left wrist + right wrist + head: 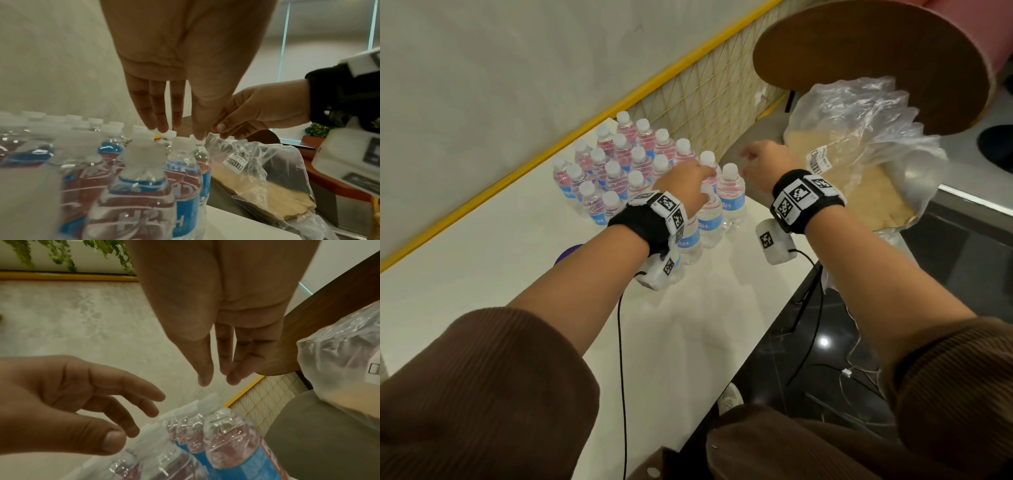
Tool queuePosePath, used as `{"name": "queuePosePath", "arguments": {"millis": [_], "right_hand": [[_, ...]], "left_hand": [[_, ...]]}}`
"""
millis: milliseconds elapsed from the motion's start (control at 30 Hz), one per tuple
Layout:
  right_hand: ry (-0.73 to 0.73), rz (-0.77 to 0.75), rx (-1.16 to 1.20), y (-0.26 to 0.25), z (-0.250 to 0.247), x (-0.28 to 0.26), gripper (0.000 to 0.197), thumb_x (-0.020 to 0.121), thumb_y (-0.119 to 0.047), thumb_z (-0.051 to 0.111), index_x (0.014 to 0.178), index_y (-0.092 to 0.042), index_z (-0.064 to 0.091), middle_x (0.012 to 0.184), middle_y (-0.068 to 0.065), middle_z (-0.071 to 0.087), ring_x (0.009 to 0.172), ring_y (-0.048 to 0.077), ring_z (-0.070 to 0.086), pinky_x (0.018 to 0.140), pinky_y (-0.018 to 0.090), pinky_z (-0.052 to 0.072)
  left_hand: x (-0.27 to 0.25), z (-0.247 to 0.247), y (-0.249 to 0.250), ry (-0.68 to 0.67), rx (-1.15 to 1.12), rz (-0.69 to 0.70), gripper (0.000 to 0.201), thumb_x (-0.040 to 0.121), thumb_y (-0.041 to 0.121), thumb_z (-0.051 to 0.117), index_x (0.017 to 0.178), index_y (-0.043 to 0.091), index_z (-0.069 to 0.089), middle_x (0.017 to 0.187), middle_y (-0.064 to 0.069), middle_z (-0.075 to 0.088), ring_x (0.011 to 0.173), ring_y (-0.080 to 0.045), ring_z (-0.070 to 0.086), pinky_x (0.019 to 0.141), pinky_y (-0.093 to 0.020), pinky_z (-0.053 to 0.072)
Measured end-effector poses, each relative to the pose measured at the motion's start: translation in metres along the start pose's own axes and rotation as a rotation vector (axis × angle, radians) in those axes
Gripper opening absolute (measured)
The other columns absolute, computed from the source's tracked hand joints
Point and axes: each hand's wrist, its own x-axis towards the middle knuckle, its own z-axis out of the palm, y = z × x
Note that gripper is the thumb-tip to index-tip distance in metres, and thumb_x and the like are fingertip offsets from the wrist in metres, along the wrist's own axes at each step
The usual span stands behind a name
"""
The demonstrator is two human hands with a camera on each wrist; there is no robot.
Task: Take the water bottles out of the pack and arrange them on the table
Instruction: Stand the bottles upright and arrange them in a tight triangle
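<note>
Several small water bottles (pixel 626 164) with white caps and blue-and-red labels stand in rows on the white table (pixel 517 274), against the wall. My left hand (pixel 698 178) hovers over the row nearest me, fingers straight and holding nothing; in the left wrist view its fingertips (pixel 160 129) hang just above the caps of the bottles (pixel 139 186). My right hand (pixel 750 161) is empty too, fingers relaxed, between the end bottle (pixel 729 195) and the clear plastic pack wrap (pixel 866 130). The wrap is crumpled over a cardboard tray (pixel 852 178); I see no bottles inside it.
A yellow-framed mesh panel (pixel 715 96) runs behind the bottles. A round wooden tabletop (pixel 876 51) overhangs the wrap. The table's right edge drops to a dark floor (pixel 791 359) with cables. A purple object (pixel 568 255) peeks from under my left forearm.
</note>
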Motion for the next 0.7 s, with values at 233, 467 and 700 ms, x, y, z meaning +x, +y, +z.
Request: {"name": "queuePosePath", "arguments": {"millis": [233,467,700], "right_hand": [[-0.094,-0.052,-0.063,0.004,0.001,0.010,0.043,0.089,-0.012,0.057,0.132,-0.014,0.052,0.132,0.012,0.055,0.123,0.028,0.050,0.100,0.032,0.040],[-0.146,-0.096,-0.086,0.006,0.006,0.018,0.041,0.089,-0.014,0.060,0.130,-0.013,0.054,0.129,0.010,0.058,0.120,0.026,0.052,0.098,0.031,0.041],[-0.197,-0.125,-0.137,-0.003,0.012,0.030,0.042,0.089,-0.014,0.061,0.130,-0.016,0.054,0.130,0.010,0.057,0.119,0.025,0.053,0.095,0.030,0.043]], "left_hand": [[0.018,0.002,0.008,-0.136,0.061,-0.044,0.033,0.093,0.012,0.051,0.125,0.009,0.060,0.124,-0.016,0.060,0.117,-0.033,0.053,0.098,-0.035,0.040],[0.027,0.007,0.005,-0.119,0.014,-0.094,0.037,0.090,0.015,0.059,0.126,0.011,0.060,0.122,-0.014,0.062,0.114,-0.031,0.056,0.096,-0.034,0.043],[0.028,0.011,-0.001,-0.101,-0.033,-0.106,0.037,0.088,0.017,0.060,0.125,0.013,0.061,0.126,-0.011,0.062,0.116,-0.029,0.056,0.098,-0.033,0.042]]}}
